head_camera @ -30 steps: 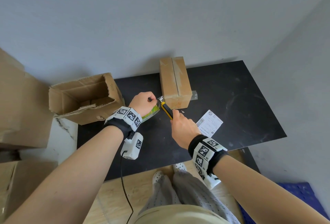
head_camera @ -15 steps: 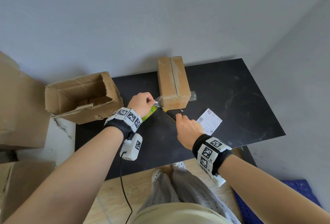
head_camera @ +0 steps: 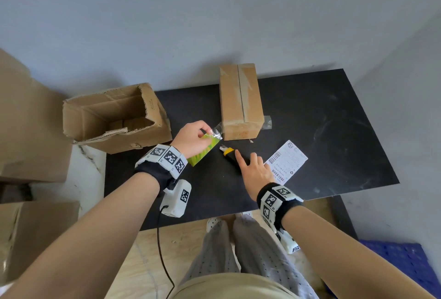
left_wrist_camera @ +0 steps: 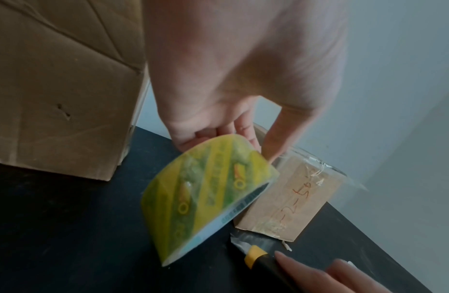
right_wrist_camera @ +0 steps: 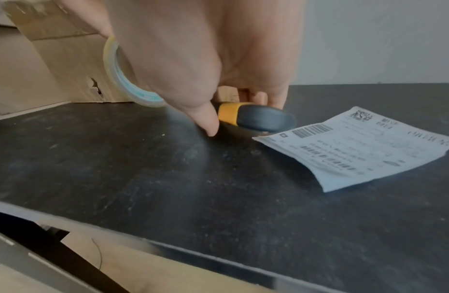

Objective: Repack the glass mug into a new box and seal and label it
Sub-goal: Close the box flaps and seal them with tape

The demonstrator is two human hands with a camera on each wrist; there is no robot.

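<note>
Head view: left hand (head_camera: 191, 140) grips the tape roll (head_camera: 202, 153) just beside the sealed box (head_camera: 241, 105); right hand (head_camera: 254, 171), fingers loose, lies on the utility knife (head_camera: 230, 153), label (head_camera: 287, 161) right of it. Left wrist view: clear tape (left_wrist_camera: 316, 168) stretches from roll to box. Right wrist view: fingers (right_wrist_camera: 208, 121) straddle the knife on the bench (right_wrist_camera: 168, 168).

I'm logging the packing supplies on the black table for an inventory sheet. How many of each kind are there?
Cardboard boxes: 2, the sealed box and the open box
Tape rolls: 1, the tape roll gripped by the left hand
Utility knives: 1, the utility knife
Shipping labels: 1, the shipping label
Total: 5
</note>
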